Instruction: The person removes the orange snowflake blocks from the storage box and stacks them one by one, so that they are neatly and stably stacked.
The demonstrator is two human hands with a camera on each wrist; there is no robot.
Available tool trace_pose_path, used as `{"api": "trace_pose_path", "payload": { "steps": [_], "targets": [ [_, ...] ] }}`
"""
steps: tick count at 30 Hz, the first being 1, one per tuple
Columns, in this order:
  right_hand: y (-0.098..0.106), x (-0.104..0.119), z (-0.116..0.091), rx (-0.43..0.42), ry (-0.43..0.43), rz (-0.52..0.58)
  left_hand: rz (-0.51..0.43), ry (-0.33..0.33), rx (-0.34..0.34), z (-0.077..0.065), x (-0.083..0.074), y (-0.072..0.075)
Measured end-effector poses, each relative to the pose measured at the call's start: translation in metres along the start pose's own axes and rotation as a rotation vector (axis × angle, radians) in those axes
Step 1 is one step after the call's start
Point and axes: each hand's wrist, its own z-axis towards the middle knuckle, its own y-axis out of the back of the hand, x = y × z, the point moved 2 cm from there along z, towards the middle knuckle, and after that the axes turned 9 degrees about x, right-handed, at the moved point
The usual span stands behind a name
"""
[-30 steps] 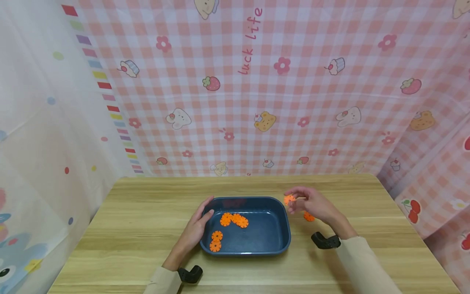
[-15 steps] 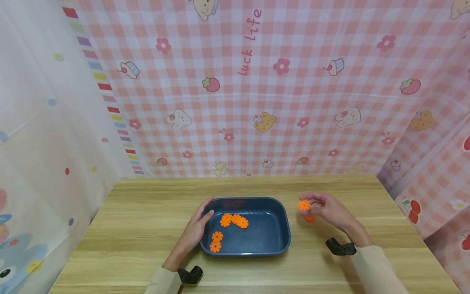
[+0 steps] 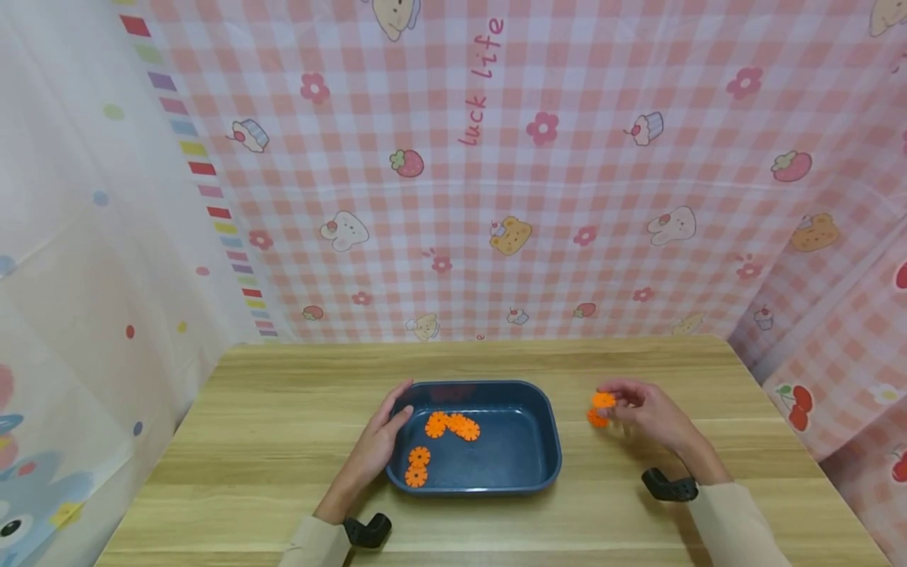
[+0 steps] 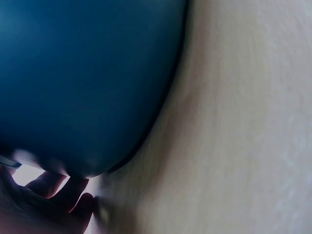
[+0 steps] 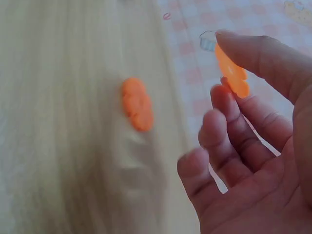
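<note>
My left hand grips the left end of a dark blue rectangular tray, thumb over the rim and fingers along the outside. In the left wrist view, fingertips press against the outer wall of the tray. Between thumb and fingers, my right hand pinches an orange snowflake building disc, seen nearly edge-on as the held disc in the right wrist view. Just below it in the head view, another orange disc lies on the wooden table, right of the tray.
Inside the tray, several orange discs lie toward the left: a cluster near the back and a pair at the front-left corner. The wood-grain table ends at a pink checked cloth hanging behind.
Holding the orange disc, my right hand has moved right and slightly toward me, from near the tray's back-right corner to over the disc on the table. The left hand and tray have stayed put.
</note>
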Motion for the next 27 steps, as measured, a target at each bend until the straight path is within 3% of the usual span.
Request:
{"api": "trace_pose_path", "payload": {
  "steps": [5,13,27],
  "targets": [
    [-0.001,-0.012,0.003,-0.028,-0.063,-0.061,-0.004,-0.001,0.004,0.0,-0.001,0.0],
    [-0.004,-0.021,0.007,-0.072,-0.057,-0.14,-0.002,0.003,0.005,0.0,-0.002,-0.001],
    [-0.011,-0.025,0.01,-0.042,-0.091,-0.134,-0.001,-0.003,0.008,0.002,-0.001,0.0]
  ]
}}
